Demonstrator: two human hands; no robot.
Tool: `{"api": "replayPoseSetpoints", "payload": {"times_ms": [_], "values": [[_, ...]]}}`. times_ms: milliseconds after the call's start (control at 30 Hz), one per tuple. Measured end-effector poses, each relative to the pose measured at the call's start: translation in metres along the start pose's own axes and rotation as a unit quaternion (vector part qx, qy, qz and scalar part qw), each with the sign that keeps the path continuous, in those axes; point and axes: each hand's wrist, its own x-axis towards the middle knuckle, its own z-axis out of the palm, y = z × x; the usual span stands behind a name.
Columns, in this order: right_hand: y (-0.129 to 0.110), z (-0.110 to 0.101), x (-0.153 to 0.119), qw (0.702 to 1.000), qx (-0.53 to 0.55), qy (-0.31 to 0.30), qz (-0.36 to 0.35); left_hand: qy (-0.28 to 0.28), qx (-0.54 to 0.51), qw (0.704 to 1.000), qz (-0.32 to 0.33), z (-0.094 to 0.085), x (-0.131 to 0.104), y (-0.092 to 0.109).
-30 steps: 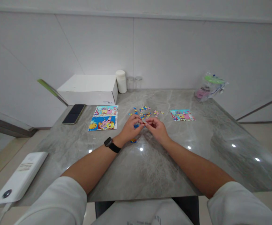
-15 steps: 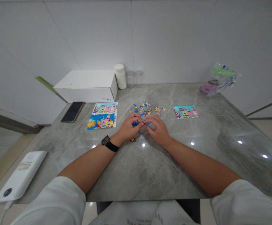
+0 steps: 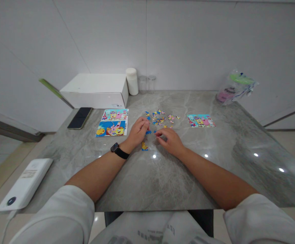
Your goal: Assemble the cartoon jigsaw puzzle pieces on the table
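My left hand (image 3: 138, 131) is closed beside a blue puzzle piece (image 3: 148, 132); anything between its fingers is too small to make out. To its right, my right hand (image 3: 169, 139) is pinched, with its fingertips by a small blue piece (image 3: 155, 132). A few joined yellow and blue pieces (image 3: 144, 146) lie on the grey table just below my left hand. Beyond both hands is a loose pile of colourful puzzle pieces (image 3: 159, 120). A cartoon picture sheet (image 3: 112, 122) lies to the left, and a smaller cartoon card (image 3: 201, 121) to the right.
A phone (image 3: 80, 118) and a white power bank (image 3: 25, 184) lie at the left of the marble table (image 3: 152, 183). Along the back stand a white box (image 3: 93, 91), a white bottle (image 3: 132, 82), two glass jars (image 3: 146, 84) and a bagged cup (image 3: 235, 88).
My hands have moved apart, the left one slightly up and left. Blue pieces now show between them. The camera view has shifted slightly.
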Motion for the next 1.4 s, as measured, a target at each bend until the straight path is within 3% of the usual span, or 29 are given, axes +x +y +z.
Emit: {"api": "replayPoseSetpoints", "payload": {"times_ms": [367, 800, 933, 1233, 1400], "values": [[-0.016, -0.003, -0.011, 0.976, -0.190, -0.108, 0.018, 0.005, 0.017, 1.000, 0.006, -0.001, -0.001, -0.004], [-0.017, -0.007, -0.009, 0.988, -0.086, -0.129, 0.013, -0.009, 0.013, 1.000, 0.008, -0.001, -0.001, -0.001], [-0.022, -0.007, -0.011, 0.985, -0.129, -0.111, 0.041, -0.010, 0.020, 1.000, 0.014, -0.001, -0.001, -0.001], [-0.026, -0.016, -0.007, 0.968, -0.151, -0.199, 0.019, -0.005, 0.028, 1.000, 0.012, -0.002, -0.004, 0.000], [-0.028, -0.013, -0.009, 0.973, -0.151, -0.170, 0.043, -0.007, 0.029, 0.999, 0.013, -0.001, -0.004, -0.001]]}}
